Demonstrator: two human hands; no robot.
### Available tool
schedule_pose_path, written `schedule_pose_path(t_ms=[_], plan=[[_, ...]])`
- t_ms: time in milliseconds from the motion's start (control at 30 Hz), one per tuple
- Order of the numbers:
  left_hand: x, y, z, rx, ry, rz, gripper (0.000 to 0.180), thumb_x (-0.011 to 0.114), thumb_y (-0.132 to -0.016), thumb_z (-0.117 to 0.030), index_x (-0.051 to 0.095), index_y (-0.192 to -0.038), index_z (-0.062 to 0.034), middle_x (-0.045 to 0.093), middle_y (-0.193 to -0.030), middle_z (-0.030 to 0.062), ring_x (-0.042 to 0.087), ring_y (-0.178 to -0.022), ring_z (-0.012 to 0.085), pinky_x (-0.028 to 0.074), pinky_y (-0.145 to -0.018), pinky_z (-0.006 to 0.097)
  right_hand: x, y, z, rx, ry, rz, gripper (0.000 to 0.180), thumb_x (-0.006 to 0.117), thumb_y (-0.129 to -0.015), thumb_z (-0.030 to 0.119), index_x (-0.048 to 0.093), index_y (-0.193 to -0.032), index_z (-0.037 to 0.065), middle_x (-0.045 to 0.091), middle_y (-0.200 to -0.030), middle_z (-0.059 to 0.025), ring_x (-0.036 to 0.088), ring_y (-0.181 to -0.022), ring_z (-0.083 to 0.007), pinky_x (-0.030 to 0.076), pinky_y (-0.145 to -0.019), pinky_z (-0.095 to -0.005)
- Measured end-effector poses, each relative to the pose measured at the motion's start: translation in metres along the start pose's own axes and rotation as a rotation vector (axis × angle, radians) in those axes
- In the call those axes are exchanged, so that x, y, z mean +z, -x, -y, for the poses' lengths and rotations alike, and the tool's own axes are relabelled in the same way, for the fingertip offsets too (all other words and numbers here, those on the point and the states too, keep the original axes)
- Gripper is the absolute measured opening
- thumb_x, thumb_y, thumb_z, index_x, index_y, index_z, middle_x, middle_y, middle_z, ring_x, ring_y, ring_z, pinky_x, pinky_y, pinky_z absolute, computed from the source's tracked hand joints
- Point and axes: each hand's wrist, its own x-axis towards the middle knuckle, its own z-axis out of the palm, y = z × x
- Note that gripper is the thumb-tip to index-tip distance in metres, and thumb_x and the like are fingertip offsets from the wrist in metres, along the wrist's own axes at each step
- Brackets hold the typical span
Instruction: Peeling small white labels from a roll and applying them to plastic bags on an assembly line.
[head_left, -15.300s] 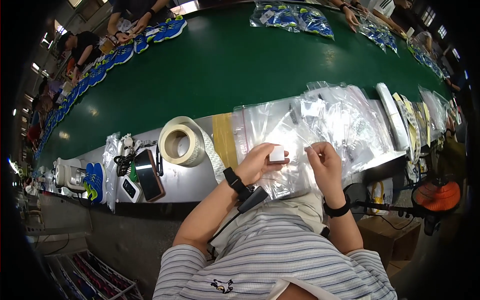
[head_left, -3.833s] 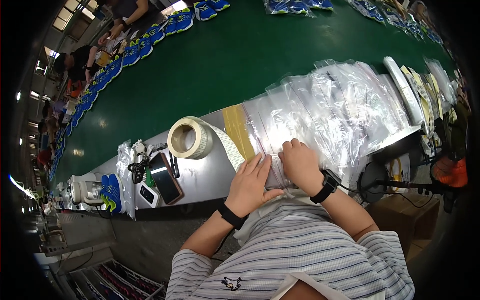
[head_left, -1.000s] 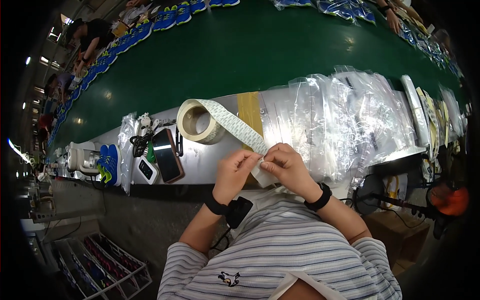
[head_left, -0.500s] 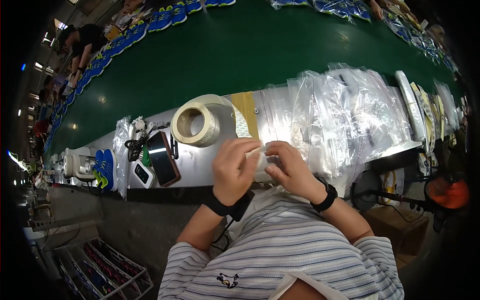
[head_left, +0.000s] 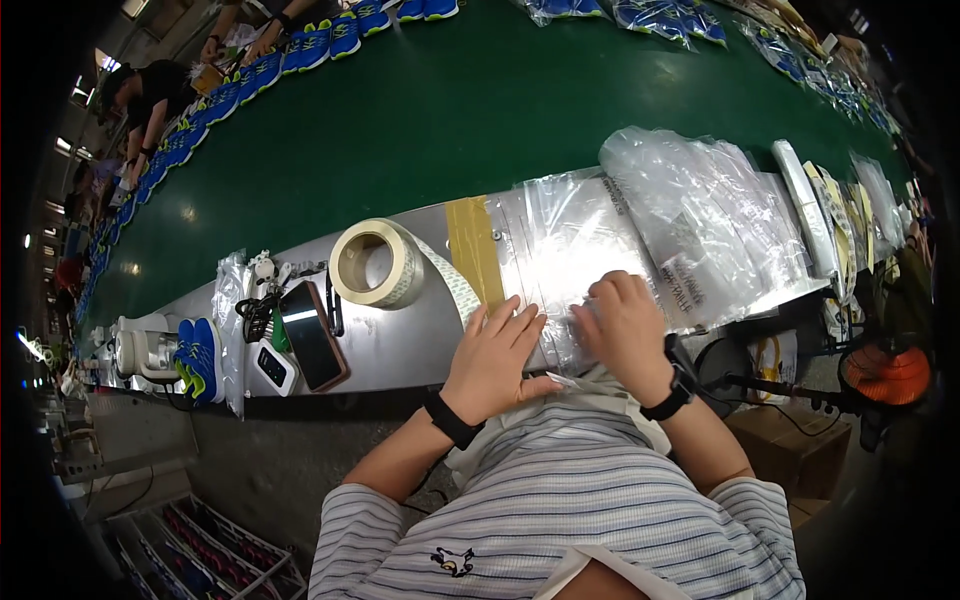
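Left hand (head_left: 490, 365) now flat, palm-down

Beyond the far edge of my metal surface (head_left: 395, 360) stretches a long green worktop (head_left: 450, 110). Below its near edge, leftward, I see dark grey floor (head_left: 275, 440) and a white-framed rack (head_left: 250, 572); off the near right corner, an orange-centred fan (head_left: 885, 375) and cardboard box (head_left: 785, 445). Bright windows (head_left: 135, 8) show past the far left corner.

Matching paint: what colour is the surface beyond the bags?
The surface is dark green, clearest in the head view.
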Motion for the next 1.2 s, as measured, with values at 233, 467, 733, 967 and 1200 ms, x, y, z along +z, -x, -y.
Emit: schedule_pose_path(t_ms=[233,467,733,967,1200], plan=[[0.003,0.003,0.002,0.000,0.039,-0.046,0.068,0.054,-0.081,-0.060,0.058,-0.115,-0.0012,0.050,-0.132,0.0106,0.040,-0.126,0.0333,0.031,-0.102,0.052,0.035,-0.016,0.000,0.033,0.107,0.006,0.019,0.067,-0.077,0.019,0.054,-0.076,0.005,0.053,-0.080,-0.0124,0.054,-0.079,-0.0317,0.043,-0.067,-0.0430],[-0.021,-0.009,0.004,-0.164,0.213,0.050,0.057,0.053,-0.086,-0.053,0.062,-0.108,-0.0015,0.062,-0.110,0.0120,0.049,-0.116,0.0299,0.034,-0.097,0.050,0.004,-0.008,-0.039,0.361,-0.108,-0.066,0.015,0.058,-0.082,0.010,0.054,-0.075,-0.002,0.058,-0.084,-0.0195,0.057,-0.075,-0.0392,0.045,-0.066,-0.0462],[0.003,-0.108,-0.023,-0.127,1.988,0.353,0.043,0.037,-0.101,-0.032,0.053,-0.118,0.0038,0.061,-0.112,0.0165,0.059,-0.105,0.0267,0.047,-0.092,0.036,0.007,0.003,-0.035,0.193,-0.432,-0.051,0.007,0.057,-0.081,0.007,0.062,-0.084,0.004,0.061,-0.082,-0.0131,0.060,-0.073,-0.0316,0.047,-0.065,-0.0381],[0.044,-0.113,-0.010,-0.634,1.814,0.185,0.036,0.033,-0.098,-0.018,0.038,-0.130,-0.0012,0.057,-0.116,0.0149,0.063,-0.098,0.0266,0.054,-0.074,0.033,-0.030,0.005,-0.055,0.429,-0.868,-0.187,0.013,0.053,-0.092,0.010,0.057,-0.087,-0.001,0.058,-0.090,-0.0044,0.051,-0.074,-0.0085,0.042,-0.064,-0.0235],[0.042,-0.135,-0.003,-0.685,2.185,0.464,0.054,0.038,-0.099,-0.041,0.028,-0.134,-0.0004,0.058,-0.110,0.0150,0.064,-0.088,0.0240,0.056,-0.072,0.038,-0.037,0.005,-0.023,0.012,-0.799,0.067,0.020,0.065,-0.084,0.014,0.057,-0.098,0.003,0.053,-0.113,-0.0079,0.052,-0.100,-0.0164,0.043,-0.085,-0.0301]])
